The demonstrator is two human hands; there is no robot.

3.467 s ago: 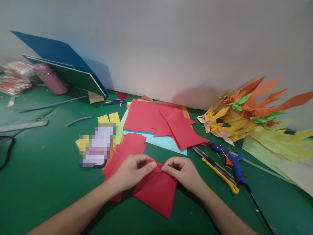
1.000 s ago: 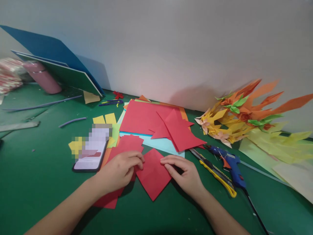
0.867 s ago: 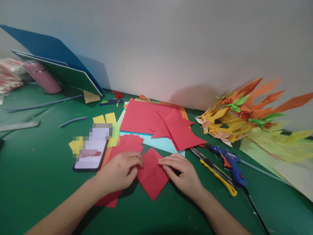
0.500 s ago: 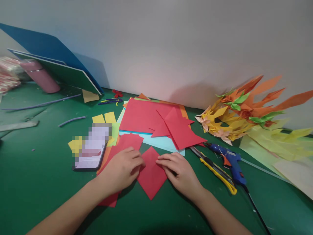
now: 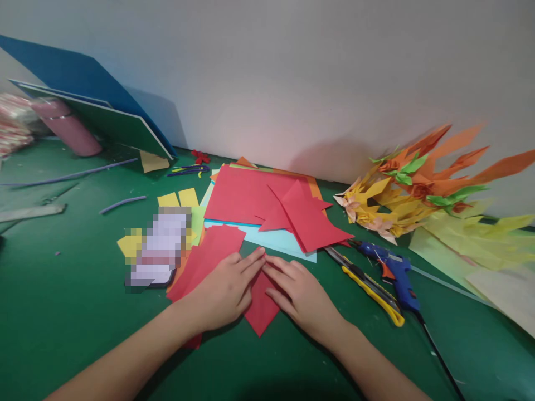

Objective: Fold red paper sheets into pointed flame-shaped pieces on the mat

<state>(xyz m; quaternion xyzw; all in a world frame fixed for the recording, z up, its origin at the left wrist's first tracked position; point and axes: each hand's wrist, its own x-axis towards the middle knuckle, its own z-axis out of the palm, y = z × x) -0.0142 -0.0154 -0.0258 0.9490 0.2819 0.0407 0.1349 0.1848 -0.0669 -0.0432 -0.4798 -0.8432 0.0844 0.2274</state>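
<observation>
A person's left hand [image 5: 225, 292] and right hand [image 5: 307, 292] rest on a small red paper [image 5: 261, 312] lying on a green surface [image 5: 79, 317]. Their fingertips come just beside each other at its far corner; its near corner shows below the fingers. The left fingers lie straight and close together, the right ones slightly spread, both thumbs apart. Left of the fingers are red sheets [image 5: 209, 259] and a phone [image 5: 161, 242]; beyond them, a paper stack [image 5: 242, 192]; to their right, a yellow cutter [image 5: 371, 292] and blue glue gun [image 5: 406, 285].
</observation>
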